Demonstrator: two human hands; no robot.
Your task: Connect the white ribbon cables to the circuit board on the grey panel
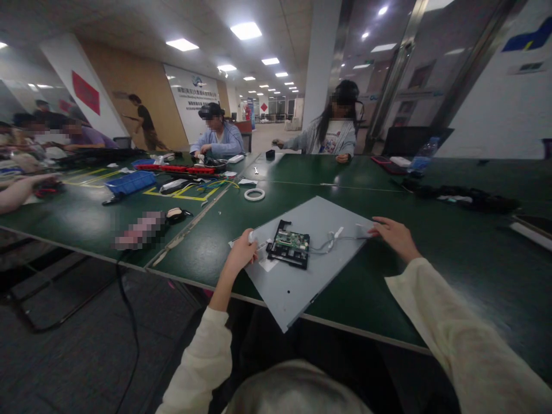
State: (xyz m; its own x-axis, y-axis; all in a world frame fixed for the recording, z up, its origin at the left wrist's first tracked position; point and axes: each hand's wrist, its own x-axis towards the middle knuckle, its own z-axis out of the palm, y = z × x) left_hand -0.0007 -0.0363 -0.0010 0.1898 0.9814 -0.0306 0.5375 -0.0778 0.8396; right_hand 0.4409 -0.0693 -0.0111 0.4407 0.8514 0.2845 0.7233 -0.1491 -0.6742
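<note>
A flat grey panel [328, 267] lies tilted toward me, with its near corner out past the table's edge. On it sits a black plastic frame [288, 260] carrying a green circuit board [291, 240]. A thin grey cable [322, 249] with a white tag [338, 232] runs from the board toward the right corner. My left hand [242, 250] is closed on the panel's left corner, a small white bit showing by the fingertips. At the opposite corner, my right hand [395, 237] pinches the panel, fingertips beside the cable's end.
A roll of white tape [254, 195] lies beyond the panel on the green table [297, 172]. Left are a blue tray [130, 183], a computer mouse [176, 215] and wires. A water bottle [425, 156] stands right. Two people [222, 138] sit across; another person's arm [21, 192] reaches in left.
</note>
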